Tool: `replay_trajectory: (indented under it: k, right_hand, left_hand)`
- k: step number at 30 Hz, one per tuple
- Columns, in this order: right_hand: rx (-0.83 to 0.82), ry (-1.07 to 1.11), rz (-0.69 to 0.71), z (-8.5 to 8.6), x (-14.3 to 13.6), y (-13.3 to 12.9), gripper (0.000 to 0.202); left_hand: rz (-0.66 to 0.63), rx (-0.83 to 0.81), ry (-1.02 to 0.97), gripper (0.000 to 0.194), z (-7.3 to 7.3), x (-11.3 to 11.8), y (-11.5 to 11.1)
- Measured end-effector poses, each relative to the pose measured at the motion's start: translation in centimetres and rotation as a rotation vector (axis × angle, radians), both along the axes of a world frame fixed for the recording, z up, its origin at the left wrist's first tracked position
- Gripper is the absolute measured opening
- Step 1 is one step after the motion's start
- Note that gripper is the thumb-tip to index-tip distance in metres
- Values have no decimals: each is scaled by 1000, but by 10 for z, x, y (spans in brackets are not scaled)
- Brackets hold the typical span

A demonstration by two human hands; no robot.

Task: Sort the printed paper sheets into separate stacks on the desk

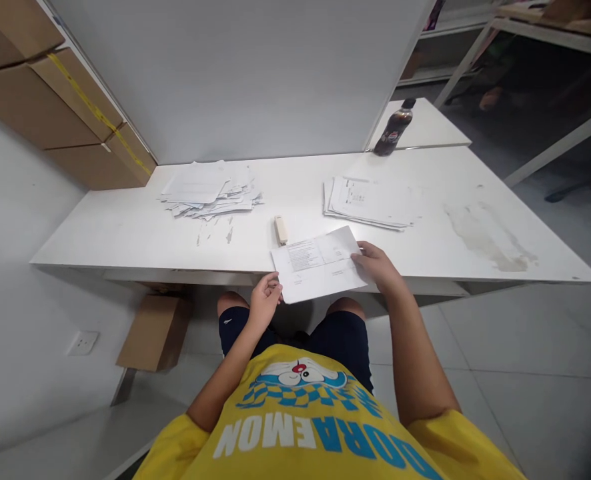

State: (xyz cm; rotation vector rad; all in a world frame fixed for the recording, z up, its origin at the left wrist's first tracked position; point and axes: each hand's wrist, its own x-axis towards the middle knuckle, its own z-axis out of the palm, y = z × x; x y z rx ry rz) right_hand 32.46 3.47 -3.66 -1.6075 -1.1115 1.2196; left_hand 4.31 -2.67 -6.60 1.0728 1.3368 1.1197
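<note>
A printed sheet of paper [318, 277] is held over the front edge of the white desk, slightly tilted. My left hand [265, 295] pinches its left edge, fingers curled. On the opposite side my right hand [375, 263] grips the right edge, thumb and fingers closed on it. Just beyond the sheet lies a small cream-coloured block-like object [280, 230]; its kind is unclear. A loose, uneven pile of papers [200, 187] sits at the back left. To the right of the middle rests a neater stack of printed papers [368, 200].
A cola bottle [394, 128] stands upright at the back right of the white desk [125, 233]. Cardboard boxes [75, 120] are stacked at the left, and another carton [150, 333] sits below the desk. A grey panel [255, 80] rises behind. Grey stains mark the desktop.
</note>
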Motion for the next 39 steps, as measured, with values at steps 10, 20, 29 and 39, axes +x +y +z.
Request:
replay_trajectory:
  k: [10, 20, 29, 39]
  right_hand:
    - [234, -468, -27, 5, -2, 14, 41]
    - [550, -758, 468, 32, -144, 35, 48]
    - [478, -980, 493, 27, -151, 38, 36]
    - [621, -775, 629, 11, -102, 5, 50]
  left_hand:
    - [-42, -10, 35, 60, -5, 20, 15]
    - [-13, 64, 87, 65, -18, 36, 26]
    - [-24, 81, 231, 64, -21, 27, 23]
    - [-39, -102, -92, 89, 4, 34, 32]
